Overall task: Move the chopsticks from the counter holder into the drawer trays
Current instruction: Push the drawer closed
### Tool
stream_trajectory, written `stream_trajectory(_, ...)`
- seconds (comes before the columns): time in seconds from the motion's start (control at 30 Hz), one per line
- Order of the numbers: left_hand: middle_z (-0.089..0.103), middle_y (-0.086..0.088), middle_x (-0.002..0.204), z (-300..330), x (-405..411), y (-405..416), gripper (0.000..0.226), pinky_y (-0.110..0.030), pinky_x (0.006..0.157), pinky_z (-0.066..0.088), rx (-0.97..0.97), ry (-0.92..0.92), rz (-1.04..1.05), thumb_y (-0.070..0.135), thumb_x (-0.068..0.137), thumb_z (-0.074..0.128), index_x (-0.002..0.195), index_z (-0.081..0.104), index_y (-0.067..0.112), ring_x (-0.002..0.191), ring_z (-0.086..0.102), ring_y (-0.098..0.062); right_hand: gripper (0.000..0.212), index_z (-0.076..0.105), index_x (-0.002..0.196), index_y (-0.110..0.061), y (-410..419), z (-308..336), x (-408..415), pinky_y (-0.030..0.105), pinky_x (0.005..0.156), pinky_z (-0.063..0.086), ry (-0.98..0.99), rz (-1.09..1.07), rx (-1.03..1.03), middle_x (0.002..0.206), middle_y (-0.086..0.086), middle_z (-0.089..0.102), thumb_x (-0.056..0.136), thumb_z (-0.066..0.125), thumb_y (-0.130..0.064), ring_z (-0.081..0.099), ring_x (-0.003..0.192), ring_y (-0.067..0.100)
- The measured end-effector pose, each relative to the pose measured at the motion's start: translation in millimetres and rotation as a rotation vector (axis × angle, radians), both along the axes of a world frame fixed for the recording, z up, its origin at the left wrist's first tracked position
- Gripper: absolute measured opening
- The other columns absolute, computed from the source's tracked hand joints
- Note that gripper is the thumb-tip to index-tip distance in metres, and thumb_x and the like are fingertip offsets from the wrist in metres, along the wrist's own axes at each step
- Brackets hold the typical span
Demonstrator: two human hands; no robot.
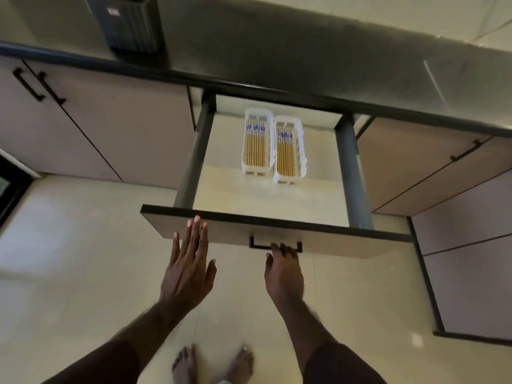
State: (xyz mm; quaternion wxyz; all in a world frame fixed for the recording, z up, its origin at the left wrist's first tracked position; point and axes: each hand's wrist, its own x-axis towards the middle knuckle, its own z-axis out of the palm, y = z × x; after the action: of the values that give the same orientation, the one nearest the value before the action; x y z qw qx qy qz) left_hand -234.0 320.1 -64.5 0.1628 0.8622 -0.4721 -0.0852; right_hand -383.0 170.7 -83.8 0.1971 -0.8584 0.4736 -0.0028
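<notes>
while the drawer (277, 239) stood pulled out under the counter (332, 79), i saw two white trays (288, 149) side by side at its back, each lined with chopsticks (255, 146) lying flat, blue ends away from me. my left hand (188, 267) was flat, fingers straight, tips touching the drawer front near its top edge. my right hand (282, 268) had its fingers curled on the handle (275, 243). i judged the loading done and the closing step in hand. next would call for an even push from both hands, straight in along the rails, gentle enough that the trays did not slide. a dark holder (127, 23) sat on the counter, far left; whether it held anything i could not tell.
</notes>
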Motion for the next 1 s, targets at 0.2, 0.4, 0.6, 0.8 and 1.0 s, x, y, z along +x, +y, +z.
stream_trajectory(0.2,-0.006,-0.014,0.161,-19,-1,-8,0.082,-0.051,0.119,0.003,-0.033,-0.027,0.017,0.033,0.089,0.042,0.152,-0.003,0.006,0.149,-0.005,-0.027,0.041,0.061,0.129,-0.014,-6,-24,10,0.034,0.096,0.051,0.039,-0.053,-0.016,0.132,0.008,0.062,0.089,0.07,-0.016,0.046,0.133,0.026)
stream_trajectory(0.4,-0.008,-0.012,0.161,-24,0,-19,0.081,-0.038,0.119,-0.011,-0.005,-0.044,0.078,0.04,0.088,0.033,0.152,-0.006,0.01,0.149,-0.009,-0.023,0.034,0.07,0.116,-0.015,-15,-29,15,0.032,0.078,0.058,-0.038,-0.088,-0.038,0.118,0.006,0.07,0.082,0.077,-0.016,0.056,0.121,0.024)
stream_trajectory(0.6,-0.006,-0.012,0.161,-22,11,-45,0.088,-0.045,0.119,-0.003,-0.05,-0.071,0.14,0.032,0.086,0.046,0.152,-0.009,0.012,0.149,-0.009,-0.024,0.037,0.067,0.121,-0.014,-43,-25,34,0.033,0.081,0.056,-0.046,-0.064,-0.02,0.124,0.006,0.066,0.085,0.075,-0.018,0.052,0.124,0.024)
stream_trajectory(0.8,-0.005,-0.013,0.16,-14,47,-92,0.087,-0.049,0.119,0.001,-0.081,-0.112,0.149,0.034,0.087,0.045,0.15,-0.01,0.011,0.149,-0.007,-0.027,0.034,0.068,0.119,-0.012,-81,-22,67,0.033,0.078,0.056,-0.049,-0.043,-0.059,0.121,0.007,0.068,0.086,0.073,-0.02,0.056,0.119,0.024)
stream_trajectory(1.0,-0.008,-0.012,0.16,-11,88,-141,0.094,-0.047,0.119,-0.002,-0.145,-0.126,0.108,0.024,0.088,0.06,0.151,-0.008,0.01,0.149,-0.009,-0.026,0.031,0.069,0.116,-0.013,-129,-21,104,0.031,0.076,0.059,-0.047,-0.027,-0.111,0.114,0.006,0.071,0.089,0.07,-0.027,0.065,0.106,0.021)
